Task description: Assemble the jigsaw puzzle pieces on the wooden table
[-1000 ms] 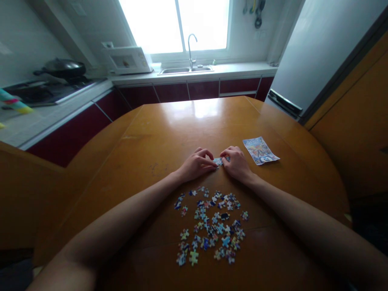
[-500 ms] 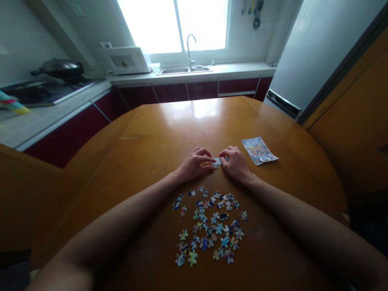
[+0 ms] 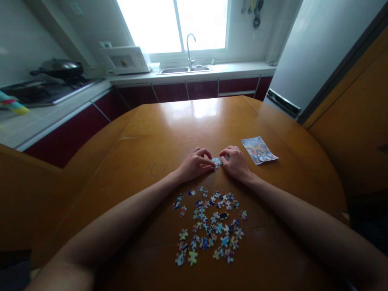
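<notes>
A small strip of puzzle pieces (image 3: 217, 161), mostly pale blue and white, lies on the wooden counter (image 3: 169, 125) between the two hands, beyond the loose pieces. The left hand (image 3: 196, 165) is at the strip's left end, its fingers bent with a narrow gap showing between them; whether the tips pinch a piece is too small to tell. The right hand (image 3: 236, 162) is at the other end, fingers curled down over the strip and partly covering it — whether they grip it or only press on it cannot be told.

On the near side, between the forearms, loose puzzle pieces (image 3: 218, 228) lie scattered, many touching or overlapping. Among them are a dark piece (image 3: 223, 216) towards the right and a yellow-green piece (image 3: 192, 258) at the near left edge. To the right of the right hand, a little apart from it, a printed picture sheet (image 3: 260, 150) lies flat at a slant. Along the far side stand a sink (image 3: 174, 70) with a tall faucet (image 3: 188, 48) — and a microwave (image 3: 129, 60) to its left.
</notes>
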Demonstrator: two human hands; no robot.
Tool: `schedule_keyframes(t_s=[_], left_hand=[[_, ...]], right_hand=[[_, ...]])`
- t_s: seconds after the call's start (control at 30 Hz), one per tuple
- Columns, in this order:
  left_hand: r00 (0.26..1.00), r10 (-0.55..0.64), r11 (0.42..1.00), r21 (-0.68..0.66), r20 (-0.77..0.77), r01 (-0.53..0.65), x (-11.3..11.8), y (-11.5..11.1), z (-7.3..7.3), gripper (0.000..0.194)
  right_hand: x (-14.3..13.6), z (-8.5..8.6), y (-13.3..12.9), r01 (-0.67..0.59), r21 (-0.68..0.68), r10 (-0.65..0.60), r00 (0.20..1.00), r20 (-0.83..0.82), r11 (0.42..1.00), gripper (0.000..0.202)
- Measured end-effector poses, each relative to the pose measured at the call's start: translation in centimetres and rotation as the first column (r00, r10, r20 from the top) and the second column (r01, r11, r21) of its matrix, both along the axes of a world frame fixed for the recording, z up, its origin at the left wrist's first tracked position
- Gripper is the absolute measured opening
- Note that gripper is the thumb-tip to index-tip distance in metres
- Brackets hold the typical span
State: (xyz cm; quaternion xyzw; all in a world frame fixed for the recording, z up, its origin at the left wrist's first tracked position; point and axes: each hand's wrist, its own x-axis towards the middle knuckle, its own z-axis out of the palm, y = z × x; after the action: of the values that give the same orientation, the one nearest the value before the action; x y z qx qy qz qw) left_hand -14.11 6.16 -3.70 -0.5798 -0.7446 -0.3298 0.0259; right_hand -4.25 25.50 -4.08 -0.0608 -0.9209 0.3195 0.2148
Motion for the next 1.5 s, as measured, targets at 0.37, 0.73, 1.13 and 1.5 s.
schedule_keyframes(t_s=[0.37, 0.73, 1.13, 1.5], left_hand=[[0.998, 0.005, 0.999, -0.049, -0.062, -0.008, 0.46, 0.21, 0.41, 0.014], [0.999, 0.035, 0.999, 0.013, 0.006, -0.035, 0.04, 0.20, 0.10, 0.037], [0.998, 0.002, 1.000, 0.007, -0.059, -0.002, 0.02, 0.06, -0.24, 0.045], [0.997, 0.007, 1.000, -0.023, -0.083, -0.009, 0.13, 0.18, -0.17, 0.037]], right_hand=[[-0.09, -0.10, 0.05, 0.000, -0.009, 0.000, 1.000, -0.005, 1.000, 0.015], [-0.07, -0.01, 0.06, 0.001, -0.020, 0.000, 1.000, 0.004, 1.000, 0.015], [-0.09, 0.01, 0.05, 0.006, -0.006, -0.006, 1.000, 0.020, 1.000, 0.015], [-0.14, -0.02, 0.09, 0.003, -0.009, -0.003, 1.000, 0.018, 1.000, 0.014]])
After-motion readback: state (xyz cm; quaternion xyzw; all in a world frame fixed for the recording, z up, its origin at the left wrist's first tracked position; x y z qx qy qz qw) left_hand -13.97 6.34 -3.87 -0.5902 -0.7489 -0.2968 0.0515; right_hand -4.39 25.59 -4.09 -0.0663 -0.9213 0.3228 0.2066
